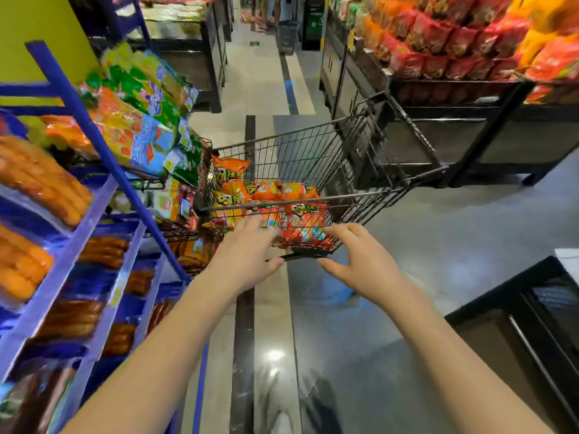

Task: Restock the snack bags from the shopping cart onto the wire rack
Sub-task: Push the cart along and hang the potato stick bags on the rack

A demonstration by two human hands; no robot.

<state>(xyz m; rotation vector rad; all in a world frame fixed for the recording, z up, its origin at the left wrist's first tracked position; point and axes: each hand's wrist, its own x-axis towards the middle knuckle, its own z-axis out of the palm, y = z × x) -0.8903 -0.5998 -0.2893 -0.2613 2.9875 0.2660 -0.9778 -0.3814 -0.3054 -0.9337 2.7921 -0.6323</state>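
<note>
At left, blue shelf (pixel 94 233) was blurred, cut by picture edge. Near, left hand (pixel 247 249) hid part of snack bags (pixel 305 219) in shopping cart (pixel 297 151); bag print was unreadable. Far aisle figures (pixel 268 7) were cut off at top.

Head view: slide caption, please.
Open left hand and right hand reach toward orange snack bags in black wire shopping cart.

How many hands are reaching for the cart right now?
2: left hand over the shopping cart near edge, right hand at its near-right corner; both empty.

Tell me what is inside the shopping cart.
The shopping cart holds a pile of orange and red snack bags at its near end. Anything beneath the top bags is covered.
</note>
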